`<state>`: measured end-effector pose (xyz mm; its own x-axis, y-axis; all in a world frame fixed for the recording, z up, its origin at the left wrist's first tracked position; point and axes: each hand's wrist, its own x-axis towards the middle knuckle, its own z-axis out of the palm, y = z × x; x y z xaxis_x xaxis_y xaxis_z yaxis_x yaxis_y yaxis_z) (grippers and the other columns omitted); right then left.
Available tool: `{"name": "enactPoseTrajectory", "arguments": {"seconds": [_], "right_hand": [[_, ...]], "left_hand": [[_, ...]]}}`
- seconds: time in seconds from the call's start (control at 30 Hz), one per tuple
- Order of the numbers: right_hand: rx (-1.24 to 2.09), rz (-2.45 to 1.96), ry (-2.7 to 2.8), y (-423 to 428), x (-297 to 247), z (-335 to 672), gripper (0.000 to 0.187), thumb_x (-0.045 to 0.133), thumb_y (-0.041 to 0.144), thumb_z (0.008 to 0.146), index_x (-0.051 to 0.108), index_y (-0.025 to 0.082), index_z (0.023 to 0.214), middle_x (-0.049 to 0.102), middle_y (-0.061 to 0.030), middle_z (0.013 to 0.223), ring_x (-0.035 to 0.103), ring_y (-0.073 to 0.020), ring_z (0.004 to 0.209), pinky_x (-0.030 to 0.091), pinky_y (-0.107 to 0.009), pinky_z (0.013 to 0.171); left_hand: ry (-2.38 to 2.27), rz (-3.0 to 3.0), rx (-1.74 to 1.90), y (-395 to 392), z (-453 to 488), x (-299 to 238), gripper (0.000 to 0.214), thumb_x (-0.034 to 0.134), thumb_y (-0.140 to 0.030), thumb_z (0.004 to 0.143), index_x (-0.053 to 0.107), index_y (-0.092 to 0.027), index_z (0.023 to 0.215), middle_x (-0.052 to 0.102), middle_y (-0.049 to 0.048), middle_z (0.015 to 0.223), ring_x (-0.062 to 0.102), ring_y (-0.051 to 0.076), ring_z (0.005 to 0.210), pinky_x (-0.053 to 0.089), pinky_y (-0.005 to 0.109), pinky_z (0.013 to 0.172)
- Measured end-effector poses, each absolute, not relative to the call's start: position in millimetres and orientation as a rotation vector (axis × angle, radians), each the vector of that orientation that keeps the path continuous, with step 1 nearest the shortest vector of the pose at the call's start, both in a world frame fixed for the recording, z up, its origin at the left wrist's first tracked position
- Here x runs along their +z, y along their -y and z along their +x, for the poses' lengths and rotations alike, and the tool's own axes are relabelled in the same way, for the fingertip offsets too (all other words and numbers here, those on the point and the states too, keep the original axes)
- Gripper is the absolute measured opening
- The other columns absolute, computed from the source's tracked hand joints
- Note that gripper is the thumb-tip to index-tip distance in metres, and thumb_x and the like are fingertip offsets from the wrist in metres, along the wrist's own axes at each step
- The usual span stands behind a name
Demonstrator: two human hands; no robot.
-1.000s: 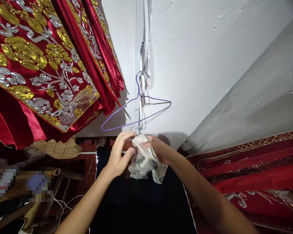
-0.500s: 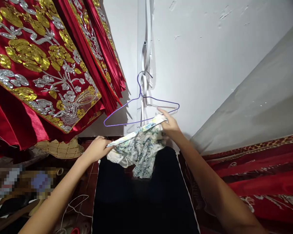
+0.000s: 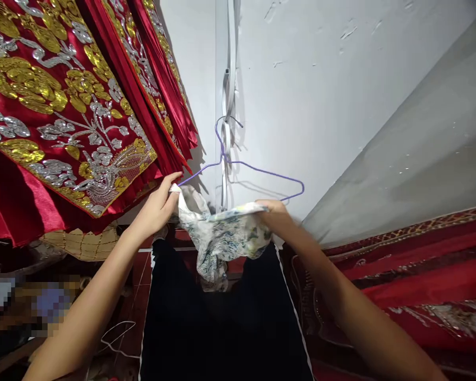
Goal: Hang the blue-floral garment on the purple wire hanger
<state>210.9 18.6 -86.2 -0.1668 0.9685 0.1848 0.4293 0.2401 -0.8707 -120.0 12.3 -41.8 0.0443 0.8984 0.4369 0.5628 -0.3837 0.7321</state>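
A pair of white shorts with a blue-green pattern [image 3: 226, 238] is stretched by its waistband between my two hands. My left hand [image 3: 157, 209] pinches the left end of the waistband, close by the left arm of a purple clothes hanger [image 3: 267, 171]. That end of the hanger is hidden behind the cloth and my fingers. At the right end of the waistband my right hand [image 3: 278, 216] is closed on the cloth, just below the hanger's right corner. The hanger hangs by its hook from a white looped strap [image 3: 230, 69].
Red cloths with gold and silver sequins [image 3: 85, 106] hang at the left. Behind the hanger is a white wall [image 3: 293, 106], with a grey sheet [image 3: 412, 153] to the right. Red fabric [image 3: 428, 280] lies low on the right. A white cable [image 3: 119, 338] trails at lower left.
My left hand has risen with its end of the waistband to the hanger's left arm. My right hand has dropped slightly, and the hanger has swung a little.
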Motion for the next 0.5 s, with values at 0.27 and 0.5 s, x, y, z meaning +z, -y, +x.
{"name": "enactPoseTrajectory", "arguments": {"seconds": [0.27, 0.5], "right_hand": [[0.468, -1.188, 1.308, 16, -79, 241, 0.079, 0.065, 0.014, 0.067, 0.054, 0.025, 0.144, 0.068, 0.0004, 0.08, 0.054, -0.0161, 0.065, 0.044, -0.028, 0.06], [0.863, -1.402, 1.538, -16, -8, 315, 0.02, 0.082, 0.018, 0.06, 0.077, 0.014, 0.079, 0.07, -0.0059, 0.073, 0.061, -0.0162, 0.065, 0.047, -0.029, 0.058]], "left_hand": [[-1.438, 2.267, 1.375, -16, -93, -36, 0.022, 0.047, -0.014, 0.082, 0.069, -0.018, 0.087, 0.052, -0.0023, 0.064, 0.045, 0.014, 0.058, 0.034, 0.024, 0.063], [-1.395, 2.029, 1.38, -25, -113, -18, 0.016, 0.054, -0.016, 0.083, 0.068, -0.017, 0.076, 0.053, -0.0014, 0.062, 0.046, 0.014, 0.061, 0.035, 0.022, 0.058]]}}
